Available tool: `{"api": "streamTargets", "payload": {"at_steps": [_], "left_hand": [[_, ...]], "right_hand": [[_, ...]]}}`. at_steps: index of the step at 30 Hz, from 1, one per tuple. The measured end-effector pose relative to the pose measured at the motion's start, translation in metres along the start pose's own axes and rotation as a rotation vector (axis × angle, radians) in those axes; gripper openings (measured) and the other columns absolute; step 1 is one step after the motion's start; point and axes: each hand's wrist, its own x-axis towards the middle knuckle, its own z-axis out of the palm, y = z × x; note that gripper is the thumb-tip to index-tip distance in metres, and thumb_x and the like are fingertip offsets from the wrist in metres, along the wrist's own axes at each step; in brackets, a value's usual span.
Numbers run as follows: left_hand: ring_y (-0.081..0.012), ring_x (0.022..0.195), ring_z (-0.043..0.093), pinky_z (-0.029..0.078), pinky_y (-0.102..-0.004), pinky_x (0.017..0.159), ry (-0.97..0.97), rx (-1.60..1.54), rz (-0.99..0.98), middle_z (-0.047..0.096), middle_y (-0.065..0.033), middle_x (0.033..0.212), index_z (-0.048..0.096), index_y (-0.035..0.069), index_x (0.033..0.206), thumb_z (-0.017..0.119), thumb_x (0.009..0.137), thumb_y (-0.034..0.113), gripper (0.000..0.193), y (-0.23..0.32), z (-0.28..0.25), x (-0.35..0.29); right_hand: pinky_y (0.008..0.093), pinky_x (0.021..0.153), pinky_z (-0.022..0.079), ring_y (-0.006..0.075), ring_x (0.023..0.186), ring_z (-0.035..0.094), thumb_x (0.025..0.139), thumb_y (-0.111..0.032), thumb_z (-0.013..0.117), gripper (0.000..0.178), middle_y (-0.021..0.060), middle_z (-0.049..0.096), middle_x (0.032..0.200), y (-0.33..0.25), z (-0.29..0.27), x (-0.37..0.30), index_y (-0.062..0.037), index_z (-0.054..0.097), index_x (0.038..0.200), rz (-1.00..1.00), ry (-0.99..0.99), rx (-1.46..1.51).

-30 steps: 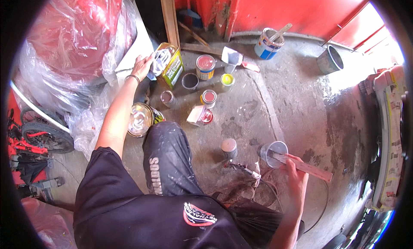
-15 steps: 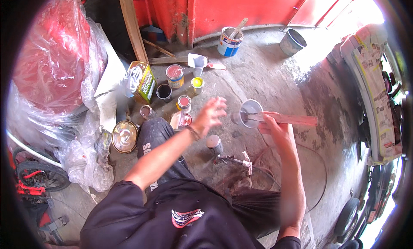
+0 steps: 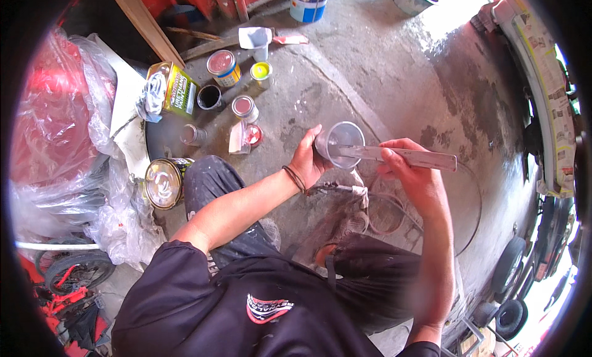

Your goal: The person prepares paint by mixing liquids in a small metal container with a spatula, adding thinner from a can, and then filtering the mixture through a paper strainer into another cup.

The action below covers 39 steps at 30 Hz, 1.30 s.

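My left hand [image 3: 308, 158] is closed around the side of a clear plastic cup [image 3: 343, 139], tilted so its mouth faces me. Pinched in my right hand [image 3: 404, 164] is a flat, paint-smeared mixing stick [image 3: 431, 159]. The stick's far end reaches inside the cup. A greyish film coats the cup's inner wall; how much it contains I cannot tell. Both hands are above the concrete floor, in front of my knees.
Left of the cup stand open paint cans [image 3: 245, 107], a yellow paint cup [image 3: 261, 71], a dark cup [image 3: 209, 97] and a rectangular tin [image 3: 172, 89]. A hose [image 3: 475, 190] curls at right. Plastic sheeting [image 3: 61, 116] covers something red at left.
My left hand, spread in the air before, has come to the cup and grips it. The stick remains in my right hand. The whole view has shifted, so the cans sit higher and further left.
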Motion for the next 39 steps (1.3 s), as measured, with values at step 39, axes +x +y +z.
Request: {"api": "streamTargets", "payload": {"at_steps": [39], "left_hand": [[-0.0227,0.128,0.073,0.06,-0.0483,0.109,-0.027,0.085,-0.129,0.073,-0.0075,0.142,0.065,0.011,0.146,0.051,0.114,0.056,0.057,-0.001,-0.071,0.021]], "right_hand": [[0.0336,0.075,0.061,0.0219,0.087,0.08,0.097,-0.01,0.084,0.02,0.0131,0.082,0.1,0.008,0.034,0.037,-0.0052,0.083,0.117,-0.443,-0.12,-0.411]]}}
